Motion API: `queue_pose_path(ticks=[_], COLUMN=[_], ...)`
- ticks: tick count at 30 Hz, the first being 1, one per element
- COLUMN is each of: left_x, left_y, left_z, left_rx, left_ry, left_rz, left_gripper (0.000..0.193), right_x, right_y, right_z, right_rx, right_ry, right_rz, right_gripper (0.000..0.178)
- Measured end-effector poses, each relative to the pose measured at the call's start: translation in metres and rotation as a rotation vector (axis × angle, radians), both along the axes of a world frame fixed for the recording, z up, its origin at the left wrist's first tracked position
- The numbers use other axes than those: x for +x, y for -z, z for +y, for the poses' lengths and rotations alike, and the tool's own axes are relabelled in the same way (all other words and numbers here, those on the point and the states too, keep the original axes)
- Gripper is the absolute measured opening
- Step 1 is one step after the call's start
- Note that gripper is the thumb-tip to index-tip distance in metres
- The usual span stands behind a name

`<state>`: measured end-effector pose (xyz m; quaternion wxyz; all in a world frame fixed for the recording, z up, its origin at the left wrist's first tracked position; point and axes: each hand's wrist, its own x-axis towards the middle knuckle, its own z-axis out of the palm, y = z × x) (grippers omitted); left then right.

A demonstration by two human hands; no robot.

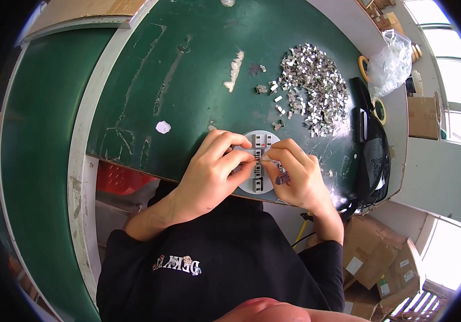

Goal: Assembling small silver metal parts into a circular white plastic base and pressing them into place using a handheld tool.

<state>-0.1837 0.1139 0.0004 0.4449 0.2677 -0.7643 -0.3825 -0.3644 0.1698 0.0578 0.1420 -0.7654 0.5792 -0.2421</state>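
A round pale grey holder (248, 185) with rows of small grey blocks lies at the near edge of the green table (198, 70). My left hand (214, 169) rests on its left side, fingertips pinched at a block in the middle. My right hand (297, 174) meets it from the right, pinching a tiny metal clip (264, 158) at the same spot, with a dark slim tool (281, 178) tucked under its fingers. A pile of small shiny metal clips (313, 88) lies farther back on the right.
A black mesh object (372, 155) lies at the table's right edge beside tape rolls (380, 110) and a clear plastic bag (394, 61). Cardboard boxes (380, 257) stand on the floor at the right. A red crate (120, 180) sits under the table.
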Motion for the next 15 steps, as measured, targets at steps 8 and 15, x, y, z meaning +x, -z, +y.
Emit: queue_pose_path(ticks=[8, 15], left_x=[-0.002, -0.001], left_y=[0.002, -0.001], left_z=[0.003, 0.003], left_rx=[0.003, 0.015], left_ry=[-0.013, -0.033], left_rz=[-0.043, -0.002], left_gripper=[0.015, 0.016], right_x=[0.007, 0.005], right_y=[-0.015, -0.016], right_z=[-0.006, -0.009], right_rx=[0.127, 0.187], right_ry=[-0.046, -0.073], right_rz=[0.209, 0.201], right_gripper=[0.023, 0.025])
